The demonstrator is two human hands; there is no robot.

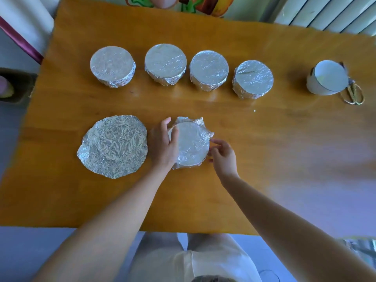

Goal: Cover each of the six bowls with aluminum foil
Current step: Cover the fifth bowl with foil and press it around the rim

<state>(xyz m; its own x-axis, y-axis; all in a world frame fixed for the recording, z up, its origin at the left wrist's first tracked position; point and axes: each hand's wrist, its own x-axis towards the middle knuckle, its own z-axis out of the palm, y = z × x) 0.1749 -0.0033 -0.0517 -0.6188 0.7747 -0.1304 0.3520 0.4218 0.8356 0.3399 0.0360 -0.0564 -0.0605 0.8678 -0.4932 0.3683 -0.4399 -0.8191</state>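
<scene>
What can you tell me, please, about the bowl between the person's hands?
The bowl stands upright on the wooden table, its round top hidden under crinkled silver foil. That foil is folded down on the near side but flares loose at the far edge. The left hand cups its left side; the right hand touches its right.

The table is orange-brown wood grain. The four covered bowls from 11 to 1 o'clock, the half-wrapped bowl at centre and the loose foil sheet at 9 o'clock are silver with a crinkled pattern. The uncovered bowl at 2 o'clock is white with a dark rim line, the scissors beside it have yellow-gold handles, and the radiator at 1 o'clock is white.
</scene>
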